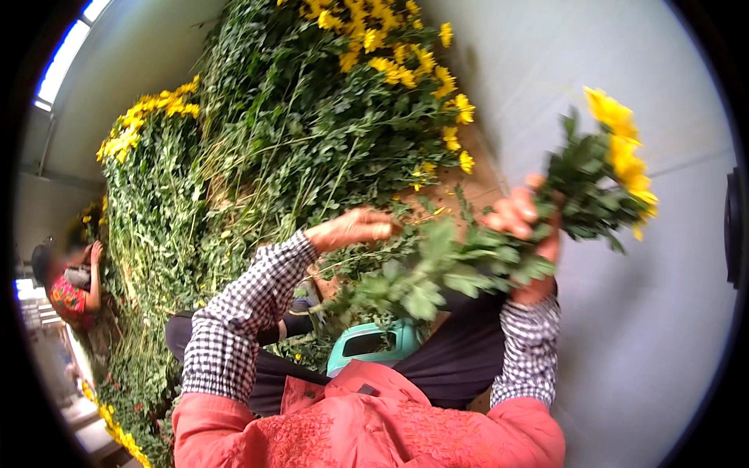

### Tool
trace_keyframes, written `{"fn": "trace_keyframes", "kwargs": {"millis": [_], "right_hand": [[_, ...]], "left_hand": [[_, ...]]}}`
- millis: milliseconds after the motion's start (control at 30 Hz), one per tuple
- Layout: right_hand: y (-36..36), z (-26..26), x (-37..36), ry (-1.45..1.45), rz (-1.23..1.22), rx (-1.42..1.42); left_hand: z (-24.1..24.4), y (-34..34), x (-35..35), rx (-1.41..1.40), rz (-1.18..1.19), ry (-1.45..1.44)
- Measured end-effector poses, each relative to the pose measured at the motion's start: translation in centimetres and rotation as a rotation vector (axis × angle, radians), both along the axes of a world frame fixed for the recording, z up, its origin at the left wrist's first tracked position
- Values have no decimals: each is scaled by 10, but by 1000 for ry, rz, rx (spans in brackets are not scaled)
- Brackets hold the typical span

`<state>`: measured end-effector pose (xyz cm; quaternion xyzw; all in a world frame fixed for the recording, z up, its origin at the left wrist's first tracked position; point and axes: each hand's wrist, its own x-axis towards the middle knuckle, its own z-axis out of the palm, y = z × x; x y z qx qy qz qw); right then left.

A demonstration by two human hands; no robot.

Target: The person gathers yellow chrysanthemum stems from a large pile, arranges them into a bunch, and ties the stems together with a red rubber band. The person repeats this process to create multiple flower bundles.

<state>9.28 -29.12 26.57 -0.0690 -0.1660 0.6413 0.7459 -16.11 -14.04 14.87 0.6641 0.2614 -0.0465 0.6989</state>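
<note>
My right hand (pixel 529 219) is closed around the stems of a bunch of yellow chrysanthemums (pixel 591 169), held up in front of the grey wall. The yellow heads point to the upper right. Leafy stems (pixel 427 281) of the bunch trail down to the left, blurred, above my lap. To the left of the bunch, my left hand (pixel 354 227) hovers with its fingers stretched out and appears to hold nothing. Its thumb is hidden. A large pile of cut chrysanthemums (pixel 304 117) lies beyond that hand.
Between my legs stands a teal plastic object (pixel 409 339) with a dark opening. A pale grey wall (pixel 632 327) rises close on my right. More flower stems (pixel 152 193) are heaped at left, where another person (pixel 73 292) is near the pile. Loose leaves litter the brown floor (pixel 477 158).
</note>
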Motion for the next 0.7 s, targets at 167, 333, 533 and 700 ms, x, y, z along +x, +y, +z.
{"fn": "trace_keyframes", "kwargs": {"millis": [167, 333, 533, 700], "right_hand": [[-7, 17, 8, -56, -172, -100], [14, 29, -8, -167, -240, -174], [31, 24, -25, -275, -253, -277], [30, 16, 1, -336, -266, -462]], "left_hand": [[-84, 86, -11, 699, 567, 214], [-122, 152, 27, 1247, 347, 465], [-124, 167, 52, 1326, 279, 250], [-34, 116, 66, 1249, 640, -273]]}}
